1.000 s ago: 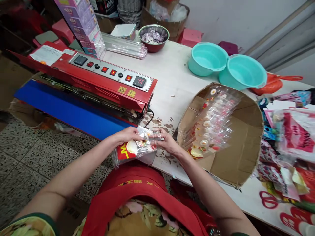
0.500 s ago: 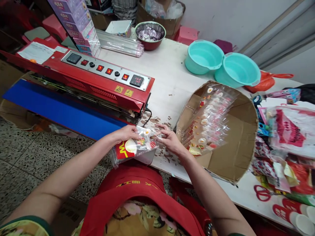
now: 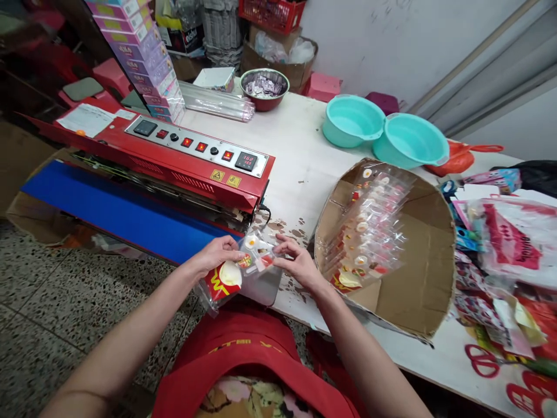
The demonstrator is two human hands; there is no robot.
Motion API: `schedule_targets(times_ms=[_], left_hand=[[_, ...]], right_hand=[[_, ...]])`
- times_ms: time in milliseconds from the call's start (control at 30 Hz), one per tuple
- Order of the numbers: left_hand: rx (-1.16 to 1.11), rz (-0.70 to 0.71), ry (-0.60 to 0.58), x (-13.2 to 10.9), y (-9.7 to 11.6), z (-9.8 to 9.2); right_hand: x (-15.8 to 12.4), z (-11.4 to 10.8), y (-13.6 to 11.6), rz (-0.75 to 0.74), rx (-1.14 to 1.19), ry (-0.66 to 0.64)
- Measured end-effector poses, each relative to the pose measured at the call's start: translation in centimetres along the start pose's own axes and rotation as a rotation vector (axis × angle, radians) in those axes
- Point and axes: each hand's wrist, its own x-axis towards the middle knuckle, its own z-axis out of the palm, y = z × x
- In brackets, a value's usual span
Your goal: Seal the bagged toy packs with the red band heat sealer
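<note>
A clear plastic packet point(image 3: 249, 268) is held between my two hands, in front of the red apron. Inside it show a red-and-yellow piece with a pale oval, and small food-shaped pieces, one like a fried egg. My left hand point(image 3: 217, 255) pinches its left upper edge. With thumb and fingertips my right hand point(image 3: 296, 259) grips its right edge. Just beyond lies the near end of the blue belt point(image 3: 130, 206) of a red sealing machine point(image 3: 191, 154) with lit switches. To the right, a cut-open cardboard box point(image 3: 413, 273) holds a row of similar packets point(image 3: 369, 220).
Two turquoise basins point(image 3: 354, 119) stand at the back of the white table point(image 3: 300, 145). A bowl of small sachets point(image 3: 264, 88) and stacked boxes point(image 3: 148, 64) are farther left. Bagged goods point(image 3: 509, 232) and red-handled scissors point(image 3: 482, 360) lie at the right.
The camera view has shifted slightly, so the machine and table sit lower. My hands still hold the packet, which now lies flatter and shows its small pieces more clearly.
</note>
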Motion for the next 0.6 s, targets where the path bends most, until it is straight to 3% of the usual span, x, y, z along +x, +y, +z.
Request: schedule_targets(times_ms=[167,300,467,600], left_hand=[[-0.018,0.033,-0.030,-0.8,-1.4,0.2],[-0.021,0.040,-0.095,-0.7,-0.5,0.9],[-0.120,0.064,-0.037,0.8,1.8,2.3],[-0.154,0.033,-0.044,1.3,2.0,2.9]], right_hand=[[-0.2,1.5,0.5,0.166,0.286,0.125],[0.3,1.5,-0.2,0.148,0.242,0.245],[0.7,0.9,-1.3,0.064,0.094,0.083],[1.4,-0.8,-2.1,-0.144,-0.156,-0.094]])
